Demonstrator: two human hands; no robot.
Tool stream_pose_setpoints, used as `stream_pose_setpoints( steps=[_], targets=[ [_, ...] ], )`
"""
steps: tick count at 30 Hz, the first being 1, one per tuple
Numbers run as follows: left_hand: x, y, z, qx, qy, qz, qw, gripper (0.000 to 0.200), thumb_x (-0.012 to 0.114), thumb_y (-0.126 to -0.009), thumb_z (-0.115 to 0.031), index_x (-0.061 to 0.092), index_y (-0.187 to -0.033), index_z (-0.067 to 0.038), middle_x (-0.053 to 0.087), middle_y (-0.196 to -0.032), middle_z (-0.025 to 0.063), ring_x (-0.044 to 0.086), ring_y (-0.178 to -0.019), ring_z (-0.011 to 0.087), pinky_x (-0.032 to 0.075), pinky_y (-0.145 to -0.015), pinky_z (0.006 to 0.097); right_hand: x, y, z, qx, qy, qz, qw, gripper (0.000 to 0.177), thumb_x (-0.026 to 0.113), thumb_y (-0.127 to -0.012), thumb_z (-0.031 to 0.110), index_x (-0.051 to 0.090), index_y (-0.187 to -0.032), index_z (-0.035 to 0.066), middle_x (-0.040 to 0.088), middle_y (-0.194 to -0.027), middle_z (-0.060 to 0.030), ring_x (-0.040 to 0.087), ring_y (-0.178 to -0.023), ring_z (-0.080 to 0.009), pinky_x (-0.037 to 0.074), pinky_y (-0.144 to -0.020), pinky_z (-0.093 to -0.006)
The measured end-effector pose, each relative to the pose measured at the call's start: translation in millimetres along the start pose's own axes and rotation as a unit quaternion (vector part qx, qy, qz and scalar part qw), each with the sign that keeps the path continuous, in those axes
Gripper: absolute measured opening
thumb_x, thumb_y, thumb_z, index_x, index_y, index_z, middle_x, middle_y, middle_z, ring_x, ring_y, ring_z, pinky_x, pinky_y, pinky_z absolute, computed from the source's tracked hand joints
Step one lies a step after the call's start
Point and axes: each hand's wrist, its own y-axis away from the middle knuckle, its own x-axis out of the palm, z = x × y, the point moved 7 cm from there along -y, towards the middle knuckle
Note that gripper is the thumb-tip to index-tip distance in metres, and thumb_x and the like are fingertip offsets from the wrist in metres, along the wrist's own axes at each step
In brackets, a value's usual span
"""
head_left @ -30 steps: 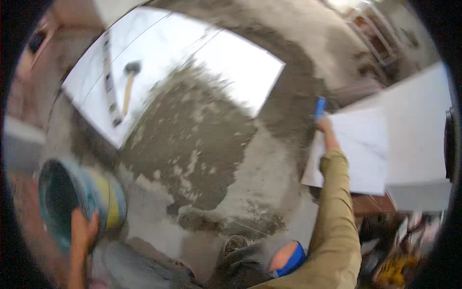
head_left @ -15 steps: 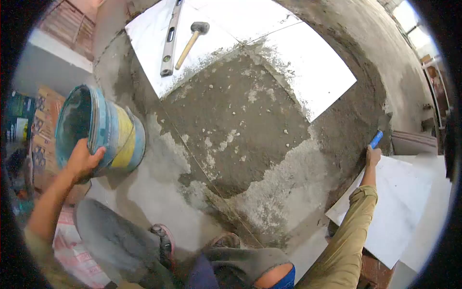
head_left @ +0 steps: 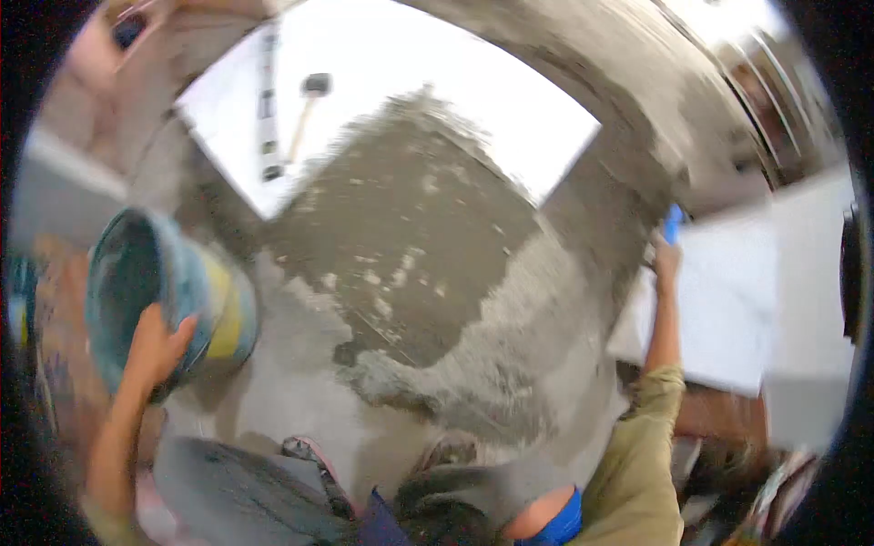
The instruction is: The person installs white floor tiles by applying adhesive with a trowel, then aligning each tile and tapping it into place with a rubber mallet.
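At the left, my left hand (head_left: 159, 344) grips the rim of a blue bucket (head_left: 223, 305) with a yellow band, tilted with its mouth to the left. My right hand (head_left: 667, 255), out at the right, is closed round a tool's blue handle (head_left: 673, 224); the rest of the tool is too blurred to make out. Between the hands lies a patch of grey mortar (head_left: 391, 227) on the floor. White tiles (head_left: 519, 100) border its far side. A level (head_left: 268, 109) and a rubber mallet (head_left: 315, 85) rest on them.
Loose white tiles (head_left: 719, 300) are stacked at the right, beside my right forearm. Cardboard (head_left: 68, 337) stands behind the bucket at the far left. My shoes (head_left: 314, 455) are on the floor at the bottom. A rough wall curves along the top right.
The view has turned and blurred, so the tiles and mortar appear further left. Both hands keep their holds. The bucket appears slightly lower and further left.
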Motion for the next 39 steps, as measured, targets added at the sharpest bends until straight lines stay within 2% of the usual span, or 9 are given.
stream_pose_setpoints(
  steps=[1,5,8,9,10,16,18,20,39],
  targets=[
    [5.9,-5.4,0.2,0.023,0.041,0.022,0.999,0.040,0.066,-0.086,-0.026,0.060,-0.110,0.005,0.064,-0.105,0.0274,0.061,-0.100,0.0412,0.046,-0.087,0.0436,-13.1,5.9,-34.9,-0.054,0.249,-0.024,0.967,0.034,0.073,-0.075,0.031,0.062,-0.083,0.000,0.058,-0.066,-0.0077,0.059,-0.064,-0.0225,0.049,-0.062,-0.0399],
    [13.8,-16.5,3.7,0.079,0.059,0.037,0.994,0.040,0.065,-0.087,-0.026,0.058,-0.109,0.006,0.063,-0.105,0.0270,0.060,-0.100,0.0414,0.045,-0.089,0.0436,-37.1,181.6,49.7,0.055,-0.148,0.064,0.985,0.031,0.073,-0.080,0.028,0.056,-0.087,0.003,0.058,-0.071,-0.0038,0.060,-0.062,-0.0174,0.050,-0.057,-0.0337],
    [10.8,-11.6,9.6,0.070,0.107,0.030,0.991,0.037,0.063,-0.088,-0.024,0.058,-0.109,0.006,0.063,-0.105,0.0268,0.060,-0.099,0.0410,0.045,-0.089,0.0433,-25.8,236.3,38.4,-0.123,0.131,0.058,0.982,0.021,0.060,-0.082,0.021,0.054,-0.082,0.002,0.058,-0.065,-0.0115,0.061,-0.056,-0.0216,0.050,-0.055,-0.0389],
    [11.1,-13.4,7.2,0.099,0.097,0.040,0.990,0.037,0.062,-0.089,-0.025,0.057,-0.109,0.005,0.063,-0.105,0.0266,0.060,-0.099,0.0407,0.045,-0.088,0.0431,-20.8,252.3,18.5,0.025,0.157,0.186,0.970,0.026,0.061,-0.081,0.024,0.053,-0.083,0.000,0.059,-0.067,-0.0173,0.063,-0.062,-0.0333,0.050,-0.061,-0.0445],
    [10.0,-14.6,4.8,0.119,0.087,0.044,0.988,0.036,0.061,-0.089,-0.025,0.057,-0.109,0.005,0.062,-0.105,0.0264,0.060,-0.099,0.0404,0.045,-0.088,0.0428,-25.5,271.5,20.2,-0.212,0.206,-0.012,0.955,0.030,0.062,-0.082,0.026,0.053,-0.090,-0.002,0.061,-0.074,-0.0249,0.062,-0.074,-0.0449,0.048,-0.068,-0.0495],
    [5.1,-6.7,-7.2,0.147,0.101,0.025,0.984,0.034,0.058,-0.089,-0.024,0.060,-0.101,0.008,0.064,-0.100,0.0268,0.061,-0.095,0.0423,0.046,-0.085,0.0439,-36.7,337.0,-9.4,-0.095,0.205,-0.018,0.974,0.034,0.062,-0.081,0.024,0.052,-0.098,-0.003,0.060,-0.075,-0.0261,0.061,-0.075,-0.0458,0.048,-0.068,-0.0500],
    [4.4,-5.1,-11.0,0.147,0.131,0.025,0.980,0.033,0.058,-0.088,-0.023,0.060,-0.099,0.008,0.064,-0.098,0.0272,0.062,-0.094,0.0427,0.046,-0.084,0.0442,-42.7,328.0,14.2,-0.189,0.186,-0.051,0.963,0.031,0.062,-0.081,0.023,0.052,-0.096,-0.002,0.060,-0.070,-0.0217,0.062,-0.068,-0.0415,0.049,-0.062,-0.0476],
    [-0.2,-2.4,-7.4,0.149,0.149,0.022,0.977,0.032,0.059,-0.087,-0.022,0.061,-0.097,0.009,0.065,-0.097,0.0277,0.062,-0.094,0.0432,0.047,-0.084,0.0445,-25.4,321.2,-12.6,0.132,0.079,0.225,0.962,0.024,0.062,-0.080,0.021,0.054,-0.089,0.000,0.057,-0.063,-0.0102,0.060,-0.057,-0.0280,0.049,-0.052,-0.0410],
    [9.0,-17.1,-4.0,0.090,0.063,0.042,0.993,0.039,0.065,-0.084,-0.024,0.060,-0.103,0.009,0.064,-0.100,0.0283,0.063,-0.096,0.0428,0.048,-0.085,0.0437,137.5,180.5,156.4,-0.208,0.293,0.354,0.864,0.031,0.062,-0.078,0.025,0.063,-0.094,-0.002,0.065,-0.073,-0.0150,0.065,-0.060,-0.0222,0.053,-0.056,-0.0394]
  ],
)
